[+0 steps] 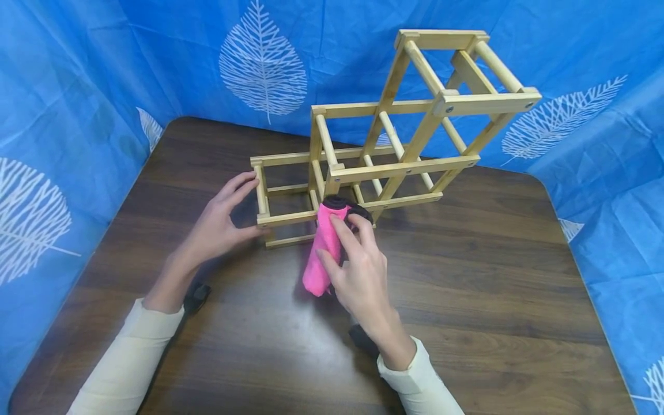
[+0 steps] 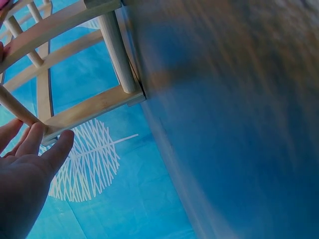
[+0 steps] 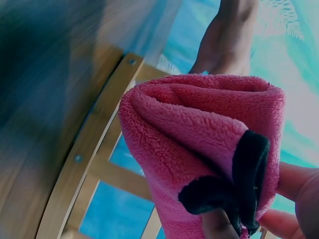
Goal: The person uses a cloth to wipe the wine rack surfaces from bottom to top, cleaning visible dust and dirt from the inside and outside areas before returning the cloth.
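Note:
A stepped wooden rack [image 1: 373, 171] of slats and dowels stands on the table. My left hand [image 1: 220, 222] is at its low left end, with fingertips touching the end dowel [image 1: 261, 190] and the thumb by the front corner. In the left wrist view, the fingers [image 2: 35, 142] reach up to that end without wrapping round it. My right hand [image 1: 360, 268] pinches a folded pink cloth [image 1: 323, 259] with black edging between thumb and fingers, in front of the rack's middle. The right wrist view shows the fuzzy cloth [image 3: 199, 114] bunched in folds, hiding part of the rack.
The dark wooden table [image 1: 498, 276] stretches out to the right and front of the rack. Blue cloth [image 1: 181, 57] with white leaf prints hangs behind and at both sides. The rack's tall step [image 1: 469, 104] rises at the back right.

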